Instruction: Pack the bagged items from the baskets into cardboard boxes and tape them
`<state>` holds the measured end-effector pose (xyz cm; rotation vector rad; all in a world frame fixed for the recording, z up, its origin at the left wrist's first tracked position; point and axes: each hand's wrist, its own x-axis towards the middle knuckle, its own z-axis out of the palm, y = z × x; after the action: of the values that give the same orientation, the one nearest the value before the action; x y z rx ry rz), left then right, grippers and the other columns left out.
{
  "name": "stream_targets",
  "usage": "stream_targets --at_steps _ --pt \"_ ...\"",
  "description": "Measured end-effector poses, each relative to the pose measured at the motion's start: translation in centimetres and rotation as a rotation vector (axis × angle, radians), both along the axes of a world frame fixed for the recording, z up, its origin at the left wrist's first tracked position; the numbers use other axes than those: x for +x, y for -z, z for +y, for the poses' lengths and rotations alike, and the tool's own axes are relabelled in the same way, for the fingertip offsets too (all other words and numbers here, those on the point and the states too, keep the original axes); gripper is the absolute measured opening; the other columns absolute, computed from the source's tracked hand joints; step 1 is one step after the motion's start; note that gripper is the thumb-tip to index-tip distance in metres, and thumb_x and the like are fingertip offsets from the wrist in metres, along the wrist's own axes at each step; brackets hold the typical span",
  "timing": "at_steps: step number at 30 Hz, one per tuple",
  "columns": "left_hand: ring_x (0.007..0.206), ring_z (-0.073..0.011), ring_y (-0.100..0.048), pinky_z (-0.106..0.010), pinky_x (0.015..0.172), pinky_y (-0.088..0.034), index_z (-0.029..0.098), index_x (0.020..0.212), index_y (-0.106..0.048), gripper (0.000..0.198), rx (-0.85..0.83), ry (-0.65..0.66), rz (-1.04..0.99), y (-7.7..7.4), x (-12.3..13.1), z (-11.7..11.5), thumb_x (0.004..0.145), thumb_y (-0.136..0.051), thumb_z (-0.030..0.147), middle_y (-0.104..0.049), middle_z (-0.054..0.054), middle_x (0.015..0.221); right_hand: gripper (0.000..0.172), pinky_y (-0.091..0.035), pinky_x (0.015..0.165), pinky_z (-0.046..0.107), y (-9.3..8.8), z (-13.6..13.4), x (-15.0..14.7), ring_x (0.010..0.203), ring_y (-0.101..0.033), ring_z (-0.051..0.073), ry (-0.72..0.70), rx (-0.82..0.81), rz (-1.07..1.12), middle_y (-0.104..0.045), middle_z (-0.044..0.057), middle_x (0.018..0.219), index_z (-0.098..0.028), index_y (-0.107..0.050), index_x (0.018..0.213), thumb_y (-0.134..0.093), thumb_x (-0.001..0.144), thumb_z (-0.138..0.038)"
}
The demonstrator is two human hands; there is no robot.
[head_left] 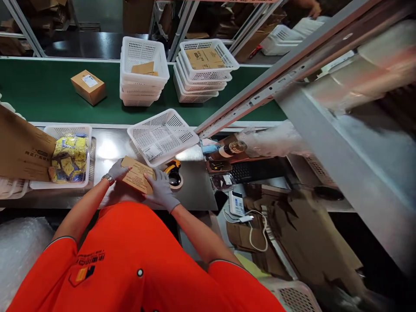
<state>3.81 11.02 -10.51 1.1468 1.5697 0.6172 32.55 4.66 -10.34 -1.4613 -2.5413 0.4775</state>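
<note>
Both my gloved hands hold a small brown cardboard box (138, 173) over the steel worktable (195, 190). My left hand (117, 170) grips its left end, fingers curled on the edge. My right hand (161, 190) presses on its right side, fingers wrapped over it. An empty white plastic basket (162, 135) sits tilted just behind the box. A yellow and black tape dispenser (174, 172) lies right beside my right hand.
A white basket with yellow packets (69, 157) stands at the left, next to flat cardboard (22, 149). On the green conveyor (48, 93) are a sealed carton (88, 86) and two stacks of white baskets (143, 71) (203, 69). A keyboard (256, 170) and metal rack frame (292, 73) lie right.
</note>
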Motion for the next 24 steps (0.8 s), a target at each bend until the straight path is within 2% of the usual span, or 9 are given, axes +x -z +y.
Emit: stream_targets --at_steps 2,5,7,11,14,18,21,22,24 --pt "0.11 -0.031 -0.081 -0.046 0.102 -0.066 0.006 0.147 -0.07 0.065 -0.015 0.012 -0.045 -0.3 0.0 -0.2 0.092 -0.089 0.034 -0.083 -0.022 0.133 0.096 -0.037 0.125 0.072 -0.1 -0.2 0.1 0.149 -0.047 0.052 0.012 0.001 0.023 -0.045 0.023 0.176 -0.024 -0.069 0.161 -0.095 0.076 -0.059" --pt "0.106 -0.0305 -0.081 -0.044 0.099 -0.067 0.008 0.137 -0.075 0.058 -0.026 0.001 -0.07 -0.5 0.2 -1.0 0.088 -0.092 0.035 -0.085 -0.019 0.127 0.095 -0.039 0.125 0.07 0.3 -1.0 0.5 0.149 -0.046 0.052 0.033 0.01 0.05 -0.047 0.023 0.174 -0.023 -0.071 0.158 -0.096 0.073 -0.059" --pt "0.105 -0.0304 -0.081 -0.043 0.097 -0.067 0.011 0.132 -0.078 0.057 -0.035 -0.018 -0.065 -0.4 0.3 -1.7 0.085 -0.095 0.036 -0.086 -0.018 0.125 0.094 -0.034 0.13 0.072 0.7 -1.5 0.8 0.153 -0.045 0.052 0.041 0.023 0.065 -0.048 0.023 0.174 -0.022 -0.072 0.156 -0.096 0.074 -0.063" --pt "0.104 -0.03 -0.082 -0.038 0.091 -0.067 0.013 0.126 -0.081 0.056 -0.046 -0.09 -0.032 0.0 0.5 -3.3 0.08 -0.097 0.04 -0.088 -0.015 0.12 0.093 -0.011 0.135 0.082 1.2 -1.8 1.2 0.163 -0.034 0.054 0.029 0.001 0.063 -0.048 0.017 0.178 -0.031 -0.073 0.156 -0.095 0.077 -0.072" --pt "0.101 -0.0296 -0.082 -0.035 0.085 -0.066 0.013 0.124 -0.084 0.049 -0.058 -0.121 -0.011 0.2 0.3 -4.4 0.083 -0.093 0.039 -0.089 -0.013 0.114 0.087 -0.006 0.134 0.086 1.0 -1.4 1.2 0.167 -0.029 0.056 -0.048 -0.015 0.044 -0.049 0.015 0.179 -0.035 -0.073 0.157 -0.092 0.082 -0.074" --pt "0.101 -0.0302 -0.082 -0.034 0.084 -0.063 0.012 0.123 -0.085 0.044 -0.044 -0.131 0.034 0.2 0.0 -5.2 0.089 -0.089 0.04 -0.089 -0.012 0.11 0.091 -0.001 0.13 0.091 0.9 -0.8 1.1 0.167 -0.031 0.058 -0.138 -0.008 0.005 -0.047 0.018 0.181 -0.033 -0.071 0.16 -0.088 0.084 -0.079" --pt "0.1 -0.0292 -0.082 -0.033 0.083 -0.063 0.012 0.122 -0.086 0.043 -0.045 -0.131 0.038 0.2 -0.2 -5.1 0.09 -0.087 0.042 -0.089 -0.011 0.109 0.089 -0.007 0.133 0.089 2.2 -0.8 1.9 0.168 -0.031 0.056 -0.134 0.008 0.097 -0.046 0.021 0.181 -0.027 -0.069 0.161 -0.077 0.09 -0.08" --pt "0.1 -0.0285 -0.082 -0.032 0.083 -0.063 0.013 0.122 -0.086 0.043 -0.046 -0.128 0.034 0.2 -0.2 -5.0 0.09 -0.087 0.042 -0.089 -0.011 0.109 0.086 -0.014 0.136 0.084 3.0 -0.9 2.5 0.169 -0.034 0.052 -0.079 0.019 0.169 -0.047 0.021 0.18 -0.025 -0.068 0.162 -0.068 0.096 -0.079" --pt "0.099 -0.0277 -0.081 -0.032 0.083 -0.063 0.013 0.122 -0.087 0.044 -0.043 -0.119 0.025 0.3 -0.4 -4.8 0.088 -0.088 0.04 -0.089 -0.011 0.109 0.08 -0.03 0.137 0.073 4.7 -0.8 4.2 0.168 -0.041 0.043 0.148 0.053 0.315 -0.048 0.023 0.177 -0.02 -0.06 0.166 -0.044 0.108 -0.072"
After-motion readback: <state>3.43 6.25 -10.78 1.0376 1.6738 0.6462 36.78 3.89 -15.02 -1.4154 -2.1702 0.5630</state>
